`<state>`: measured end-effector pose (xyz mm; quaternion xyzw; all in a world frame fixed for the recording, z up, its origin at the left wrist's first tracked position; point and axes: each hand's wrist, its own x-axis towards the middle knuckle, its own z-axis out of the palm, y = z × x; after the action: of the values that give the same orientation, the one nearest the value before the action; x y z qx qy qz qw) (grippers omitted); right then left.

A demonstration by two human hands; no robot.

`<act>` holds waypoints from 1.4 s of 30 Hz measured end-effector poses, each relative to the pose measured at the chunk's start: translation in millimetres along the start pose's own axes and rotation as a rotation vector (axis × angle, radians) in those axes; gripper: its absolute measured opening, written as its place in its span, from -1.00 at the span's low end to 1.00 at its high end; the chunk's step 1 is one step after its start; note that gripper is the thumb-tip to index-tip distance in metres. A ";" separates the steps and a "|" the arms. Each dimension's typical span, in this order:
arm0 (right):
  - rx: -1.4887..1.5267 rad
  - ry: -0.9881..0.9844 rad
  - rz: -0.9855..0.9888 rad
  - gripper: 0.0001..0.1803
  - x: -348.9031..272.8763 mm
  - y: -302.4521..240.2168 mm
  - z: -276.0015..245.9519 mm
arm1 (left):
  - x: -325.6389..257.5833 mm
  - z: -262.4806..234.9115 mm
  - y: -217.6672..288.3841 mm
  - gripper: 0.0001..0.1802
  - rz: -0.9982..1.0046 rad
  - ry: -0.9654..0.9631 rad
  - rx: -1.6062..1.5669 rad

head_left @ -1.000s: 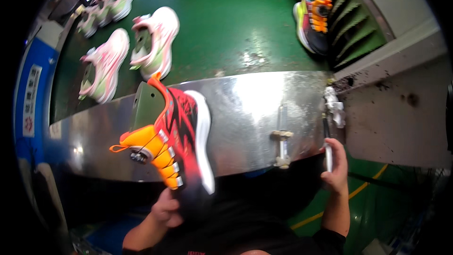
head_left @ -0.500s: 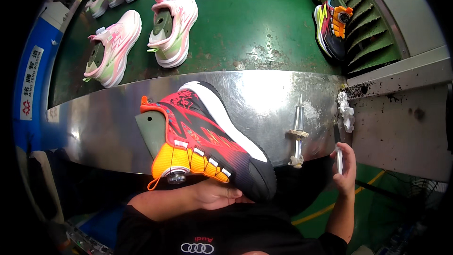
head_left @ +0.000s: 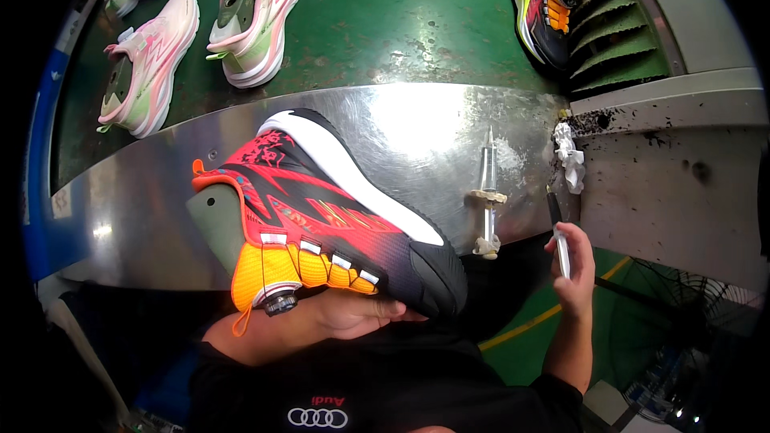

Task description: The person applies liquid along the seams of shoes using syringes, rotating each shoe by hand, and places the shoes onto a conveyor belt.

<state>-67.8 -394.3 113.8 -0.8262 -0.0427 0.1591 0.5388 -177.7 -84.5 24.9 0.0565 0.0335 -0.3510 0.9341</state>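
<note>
The left hand (head_left: 337,317) cradles a red, orange and black high-top shoe (head_left: 321,224) from below, its fingers curled under the upper near the toe; the shoe lies on its side over the near edge of the steel bench (head_left: 144,192), white sole turned away from the person, a grey-green last showing in its opening and a round dial closure on the orange tongue. The right hand (head_left: 573,269) is raised at the right end of the bench, fingers closed round a slim pen-like tool (head_left: 557,232) held upright. Between the hands a syringe-shaped applicator (head_left: 488,192) rests on the steel, with a crumpled white rag (head_left: 571,156) just beyond it. On the green conveyor (head_left: 385,24) behind lie several pink and white sneakers (head_left: 253,16), and a black, yellow and orange shoe (head_left: 545,8) at the far right.
</note>
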 end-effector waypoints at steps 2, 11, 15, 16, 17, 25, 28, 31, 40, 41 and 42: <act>0.033 -0.022 -0.034 0.11 -10.7 -19.5 2.6 | 2.7 0.5 -1.5 -0.51 0.007 0.004 -0.012; 0.667 -0.477 -0.274 -0.14 -31.1 -95.7 42.6 | 5.7 0.5 -2.4 -0.59 -0.117 0.063 0.013; 0.647 -0.655 -0.270 -0.10 -16.3 -92.4 48.6 | 3.2 2.4 -1.5 -0.50 -0.181 0.133 0.035; 0.635 -0.680 -0.273 -0.09 -14.7 -92.3 49.3 | 3.6 3.2 -2.2 -0.50 -0.153 0.112 0.041; 0.627 -0.683 -0.270 -0.09 -13.2 -91.1 49.9 | 3.7 4.1 -2.6 -0.50 -0.149 0.105 0.036; 0.612 -0.754 -0.270 -0.06 -4.4 -88.5 53.8 | 3.8 2.3 -3.2 -0.56 -0.235 0.162 0.135; 0.620 -0.751 -0.242 -0.05 -1.7 -86.5 56.7 | 1.9 3.5 -1.0 -0.57 -0.281 0.172 0.208; 0.630 -0.723 -0.246 -0.06 -3.2 -87.0 58.9 | 2.5 1.1 -1.5 -0.58 -0.230 0.120 0.211; 0.551 -0.725 -0.276 -0.08 1.5 -95.3 57.5 | 2.9 2.6 -3.0 -0.58 -0.191 0.120 0.154; 0.548 -0.725 -0.277 -0.08 1.1 -98.0 58.0 | 2.9 1.7 -2.4 -0.58 -0.190 0.122 0.155; 0.504 -0.705 -0.274 -0.09 0.3 -102.3 58.8 | 2.6 1.4 -3.0 -0.58 -0.190 0.127 0.154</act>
<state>-75.3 -300.1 184.5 -0.5515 -0.2925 0.3632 0.6917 -177.7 -88.6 25.7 0.1465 0.0707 -0.4352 0.8855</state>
